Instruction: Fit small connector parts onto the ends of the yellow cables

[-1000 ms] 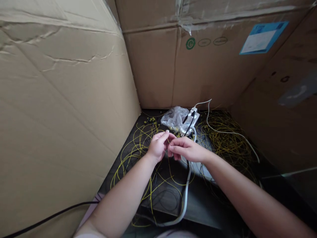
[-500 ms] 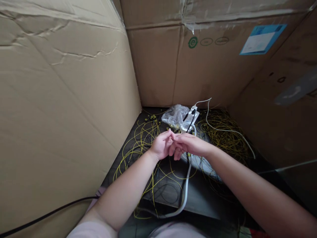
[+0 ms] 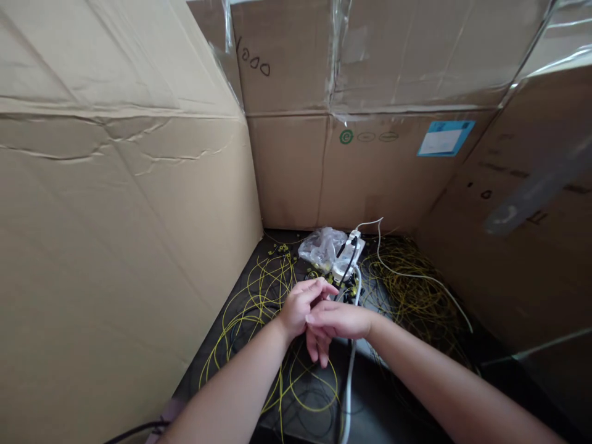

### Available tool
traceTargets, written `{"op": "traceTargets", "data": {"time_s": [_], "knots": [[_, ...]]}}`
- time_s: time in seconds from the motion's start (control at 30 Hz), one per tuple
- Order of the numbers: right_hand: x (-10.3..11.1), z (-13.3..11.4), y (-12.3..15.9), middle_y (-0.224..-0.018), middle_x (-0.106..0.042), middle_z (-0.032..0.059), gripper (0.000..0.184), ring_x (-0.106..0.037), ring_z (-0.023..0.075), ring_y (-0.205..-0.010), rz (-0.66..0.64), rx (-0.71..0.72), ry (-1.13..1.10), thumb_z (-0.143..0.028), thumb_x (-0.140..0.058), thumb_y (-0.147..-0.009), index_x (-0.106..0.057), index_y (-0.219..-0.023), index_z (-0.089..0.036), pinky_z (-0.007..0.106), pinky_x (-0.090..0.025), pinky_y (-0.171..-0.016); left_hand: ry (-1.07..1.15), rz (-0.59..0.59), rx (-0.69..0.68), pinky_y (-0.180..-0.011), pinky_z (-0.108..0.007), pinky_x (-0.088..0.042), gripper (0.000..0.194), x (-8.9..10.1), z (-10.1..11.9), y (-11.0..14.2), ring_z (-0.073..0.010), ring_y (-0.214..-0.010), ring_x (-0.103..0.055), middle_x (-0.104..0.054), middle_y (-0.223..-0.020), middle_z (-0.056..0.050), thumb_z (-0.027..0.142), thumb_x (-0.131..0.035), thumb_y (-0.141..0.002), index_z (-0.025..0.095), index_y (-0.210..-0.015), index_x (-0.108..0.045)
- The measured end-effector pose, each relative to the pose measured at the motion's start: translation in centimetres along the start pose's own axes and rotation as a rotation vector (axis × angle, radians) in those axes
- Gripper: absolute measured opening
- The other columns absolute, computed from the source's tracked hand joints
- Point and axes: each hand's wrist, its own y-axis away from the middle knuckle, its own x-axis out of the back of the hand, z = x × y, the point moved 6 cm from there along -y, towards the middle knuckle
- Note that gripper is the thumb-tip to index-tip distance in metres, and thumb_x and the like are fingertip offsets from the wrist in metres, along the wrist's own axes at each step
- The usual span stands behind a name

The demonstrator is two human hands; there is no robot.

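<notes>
My left hand (image 3: 300, 306) and my right hand (image 3: 343, 319) meet in front of me above the dark tabletop (image 3: 296, 413). The left thumb and fingers are drawn together, pointing toward the right. My right hand crosses just below, its thumb pressed against its curled fingers, with some fingers hanging down. Anything between the fingertips is hidden or too small to name. Yellow wires (image 3: 234, 319) loop loosely to the left of the hands. Just beyond them lie small yellow-and-black pieces (image 3: 348, 288) beside a white power strip (image 3: 341, 266) with a black cord plugged in.
A clear plastic bag (image 3: 322, 246) lies by the power strip. A thick white cable (image 3: 350, 382) runs toward me. At right sits a tangled heap of yellow wire (image 3: 407, 277), crossed by a thin white cable (image 3: 419, 275). Tall cardboard (image 3: 139, 246) walls the left, back and right.
My view has tilted up, so more cardboard shows above. The right hand has shifted lower against the left, and the fingers have changed their hold.
</notes>
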Motion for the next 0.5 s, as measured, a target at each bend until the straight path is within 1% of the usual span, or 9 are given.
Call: {"op": "traceTargets", "data": {"time_s": [0.1,0.17,0.23,0.27,0.3,0.33,0.43,0.47,0.5], "knots": [[0.2,-0.7,0.7,-0.074,-0.061,0.0086,0.048,-0.06,0.0131,-0.056,0.078,-0.013,0.116,-0.056,-0.048,-0.077,-0.055,-0.074,-0.008,0.026,-0.049,-0.054,-0.081,0.06,-0.054,-0.059,-0.024,-0.037,0.035,0.7,0.4,-0.1,-0.0123,-0.06,-0.049,-0.054,-0.063,-0.003,0.044,-0.048,-0.08,0.015,-0.074,-0.066],[0.2,-1.7,1.7,-0.078,-0.06,0.0057,0.042,-0.059,0.011,-0.061,0.12,-0.001,0.312,-0.051,-0.053,-0.077,-0.057,-0.085,-0.01,0.023,-0.047,-0.058,-0.225,0.138,-0.141,-0.06,-0.025,-0.037,0.034,1.3,1.1,-0.1,-0.0124,-0.06,-0.048,-0.054,-0.062,-0.003,0.043,-0.046,-0.081,0.016,-0.076,-0.066],[0.3,-3.2,2.8,-0.076,-0.059,0.0032,0.038,-0.056,0.0096,-0.065,0.176,0.05,0.549,-0.047,-0.056,-0.077,-0.059,-0.09,-0.011,0.021,-0.045,-0.059,-0.411,0.23,-0.255,-0.062,-0.026,-0.037,0.033,1.9,2.0,0.1,-0.0132,-0.061,-0.048,-0.053,-0.064,-0.003,0.04,-0.044,-0.083,0.017,-0.076,-0.066],[0.4,-4.0,3.3,-0.075,-0.059,0.0027,0.037,-0.054,0.0094,-0.065,0.231,0.091,0.642,-0.046,-0.055,-0.078,-0.06,-0.09,-0.012,0.02,-0.044,-0.059,-0.503,0.266,-0.308,-0.063,-0.026,-0.037,0.033,2.1,2.4,0.1,-0.0138,-0.062,-0.048,-0.053,-0.065,-0.003,0.039,-0.043,-0.083,0.017,-0.075,-0.066],[0.7,-5.0,3.8,-0.074,-0.059,0.0027,0.036,-0.053,0.0093,-0.064,0.32,0.143,0.703,-0.046,-0.053,-0.08,-0.06,-0.091,-0.012,0.02,-0.043,-0.058,-0.59,0.289,-0.351,-0.063,-0.027,-0.037,0.033,2.1,2.7,0.2,-0.0143,-0.063,-0.048,-0.052,-0.065,-0.003,0.038,-0.042,-0.084,0.018,-0.071,-0.065],[1.1,-5.9,4.2,-0.074,-0.058,0.0028,0.036,-0.052,0.0093,-0.063,0.44,0.201,0.737,-0.045,-0.051,-0.081,-0.06,-0.091,-0.012,0.02,-0.042,-0.057,-0.673,0.297,-0.381,-0.063,-0.027,-0.036,0.034,2.1,2.9,0.2,-0.0146,-0.063,-0.048,-0.051,-0.063,-0.003,0.037,-0.042,-0.084,0.018,-0.067,-0.063],[2.4,-7.9,5.7,-0.068,-0.055,0.0016,0.033,-0.047,0.0092,-0.056,0.869,0.363,0.812,-0.043,-0.046,-0.084,-0.058,-0.096,-0.015,0.021,-0.038,-0.052,-0.867,0.25,-0.41,-0.062,-0.028,-0.035,0.038,1.7,2.9,0.2,-0.0151,-0.061,-0.046,-0.047,-0.059,-0.003,0.035,-0.04,-0.085,0.019,-0.054,-0.055],[2.5,-8.2,5.9,-0.065,-0.053,0.0007,0.032,-0.045,0.0093,-0.054,0.969,0.395,0.856,-0.042,-0.046,-0.084,-0.057,-0.099,-0.015,0.021,-0.037,-0.052,-0.903,0.22,-0.405,-0.062,-0.028,-0.035,0.037,1.6,2.8,0.1,-0.0153,-0.06,-0.046,-0.048,-0.06,-0.004,0.035,-0.041,-0.084,0.02,-0.053,-0.054],[2.5,-8.4,5.9,-0.062,-0.052,0.0,0.032,-0.044,0.0094,-0.052,1.026,0.414,0.914,-0.041,-0.047,-0.084,-0.056,-0.103,-0.016,0.022,-0.036,-0.052,-0.921,0.187,-0.395,-0.063,-0.028,-0.036,0.034,1.4,2.6,0.1,-0.0158,-0.061,-0.048,-0.05,-0.062,-0.005,0.034,-0.042,-0.083,0.02,-0.055,-0.055]]}}
